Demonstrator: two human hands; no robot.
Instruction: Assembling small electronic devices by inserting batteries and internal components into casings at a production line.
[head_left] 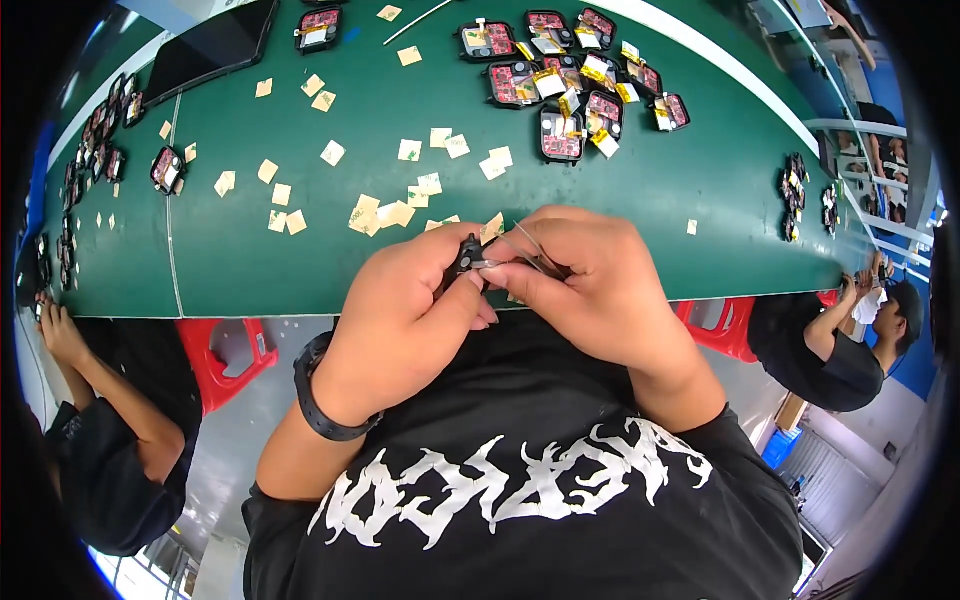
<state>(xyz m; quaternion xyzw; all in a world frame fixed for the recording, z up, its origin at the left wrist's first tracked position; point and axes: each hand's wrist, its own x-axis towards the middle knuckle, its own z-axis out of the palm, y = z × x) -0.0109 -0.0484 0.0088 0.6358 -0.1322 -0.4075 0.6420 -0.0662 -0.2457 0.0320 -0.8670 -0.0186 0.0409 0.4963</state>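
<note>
The left hand pinches a small black part above the green table's near edge; the right hand, at three o'clock of it, grips tweezers; steadying both wrists together should keep the tips precise.

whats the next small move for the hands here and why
Probably a small, careful push or pull with the tweezers. The left hand pinches a small black part above the near edge of the green table, and the right hand holds the thin metal tweezers with their tips right at that part. What the tips grip is too small to tell.
</note>
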